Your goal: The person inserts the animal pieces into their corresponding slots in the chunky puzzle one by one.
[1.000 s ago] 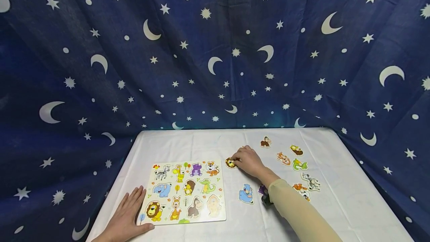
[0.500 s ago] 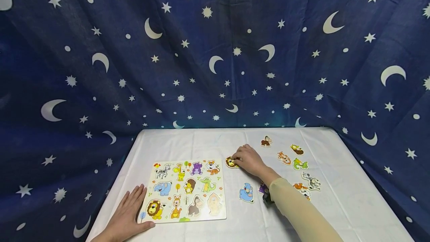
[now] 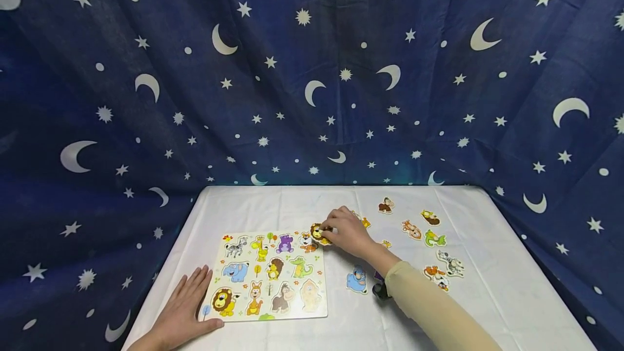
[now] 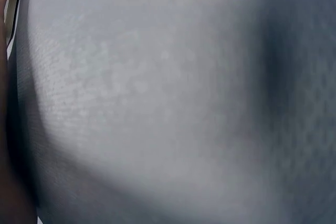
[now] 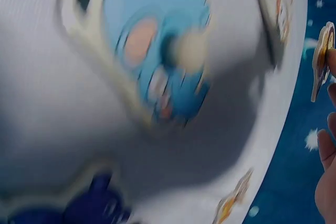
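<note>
A lion puzzle piece (image 3: 318, 233) is pinched in my right hand (image 3: 348, 233), overlapping the board's top right corner in the head view. In the right wrist view the same lion piece (image 5: 322, 61) appears edge-on at the right border, raised over the table, with the fingertips on it. The animal puzzle board (image 3: 265, 323) lies flat, printed with a lion, zebra, elephant and other animals. My left hand (image 3: 182, 310) rests along its left edge, fingers extended and spread, thumb near the lower left corner. The left wrist view shows mostly blurred white cloth.
Loose pieces lie right of the board: a blue elephant (image 3: 357, 279), zebra (image 3: 450, 263), tiger (image 3: 435, 275), crocodile (image 3: 435, 238), monkey (image 3: 411, 229), hedgehog (image 3: 430, 217) and gorilla (image 3: 386, 206). A purple piece (image 5: 97, 203) is partly hidden by my right wrist in the head view.
My right hand has lifted the lion piece off the cloth and carried it left to the board's top right corner. Pieces behind that hand have come into sight. The left hand stays put.
</note>
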Demonstrator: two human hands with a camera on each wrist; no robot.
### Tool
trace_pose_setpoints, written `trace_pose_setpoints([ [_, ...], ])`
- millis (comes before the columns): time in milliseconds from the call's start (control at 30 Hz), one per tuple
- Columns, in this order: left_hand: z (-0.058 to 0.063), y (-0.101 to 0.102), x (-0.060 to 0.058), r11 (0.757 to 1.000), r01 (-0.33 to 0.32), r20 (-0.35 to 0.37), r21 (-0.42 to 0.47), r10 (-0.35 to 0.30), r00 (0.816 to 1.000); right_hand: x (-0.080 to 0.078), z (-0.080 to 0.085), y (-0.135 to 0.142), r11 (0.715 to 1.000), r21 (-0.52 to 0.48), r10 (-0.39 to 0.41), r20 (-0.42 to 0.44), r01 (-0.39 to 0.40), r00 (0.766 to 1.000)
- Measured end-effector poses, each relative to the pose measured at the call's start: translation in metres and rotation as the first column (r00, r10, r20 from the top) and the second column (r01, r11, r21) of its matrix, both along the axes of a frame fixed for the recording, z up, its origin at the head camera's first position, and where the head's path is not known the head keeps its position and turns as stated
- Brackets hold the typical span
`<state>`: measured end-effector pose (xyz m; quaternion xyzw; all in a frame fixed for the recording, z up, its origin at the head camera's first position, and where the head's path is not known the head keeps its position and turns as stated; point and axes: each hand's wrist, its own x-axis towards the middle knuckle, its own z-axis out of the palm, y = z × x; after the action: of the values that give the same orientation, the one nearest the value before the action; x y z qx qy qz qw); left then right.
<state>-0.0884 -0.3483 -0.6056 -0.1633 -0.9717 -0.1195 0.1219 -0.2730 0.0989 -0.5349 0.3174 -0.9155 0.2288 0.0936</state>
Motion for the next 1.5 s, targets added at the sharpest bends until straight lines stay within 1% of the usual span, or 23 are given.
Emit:
trace_pose_setpoints([
  [167,-0.001,0.0,0.0,1.0,-0.011,0.021,-0.003,0.011,1.0,0.013,0.005,-0.021,0.997,-0.037,0.062,-0.007,-0.062,0.998],
  [333,-0.003,0.0,0.002,1.0,-0.02,0.04,0.005,0.02,0.999,0.025,0.01,-0.037,0.996,-0.034,0.085,0.004,-0.085,0.996],
  [500,-0.003,-0.001,0.001,1.0,-0.014,0.038,0.009,0.013,0.999,0.035,0.012,-0.051,0.994,-0.037,0.104,0.005,-0.103,0.995],
  [767,-0.006,-0.005,0.002,1.0,0.004,-0.005,-0.01,-0.004,1.0,0.047,0.003,-0.08,0.992,-0.019,0.128,-0.014,-0.129,0.992],
  [833,-0.006,-0.004,0.002,1.0,0.004,-0.005,-0.006,-0.004,1.0,0.05,0.002,-0.088,0.99,-0.014,0.138,-0.011,-0.138,0.99],
  [1000,-0.004,-0.002,0.002,1.0,-0.01,0.024,0.01,0.01,1.0,0.059,-0.001,-0.106,0.988,-0.007,0.154,-0.006,-0.155,0.988],
  [1167,-0.004,-0.003,0.0,1.0,-0.006,0.018,0.006,0.006,1.0,0.066,-0.003,-0.124,0.988,0.005,0.155,-0.015,-0.155,0.988],
  [1367,-0.002,-0.003,0.0,1.0,0.01,0.003,0.017,-0.01,1.0,0.076,-0.009,-0.148,0.98,0.067,0.188,-0.036,-0.186,0.981],
  [1500,0.001,0.0,0.0,1.0,0.01,0.008,0.024,-0.011,1.0,0.084,-0.016,-0.164,0.971,0.12,0.216,-0.049,-0.209,0.975],
])
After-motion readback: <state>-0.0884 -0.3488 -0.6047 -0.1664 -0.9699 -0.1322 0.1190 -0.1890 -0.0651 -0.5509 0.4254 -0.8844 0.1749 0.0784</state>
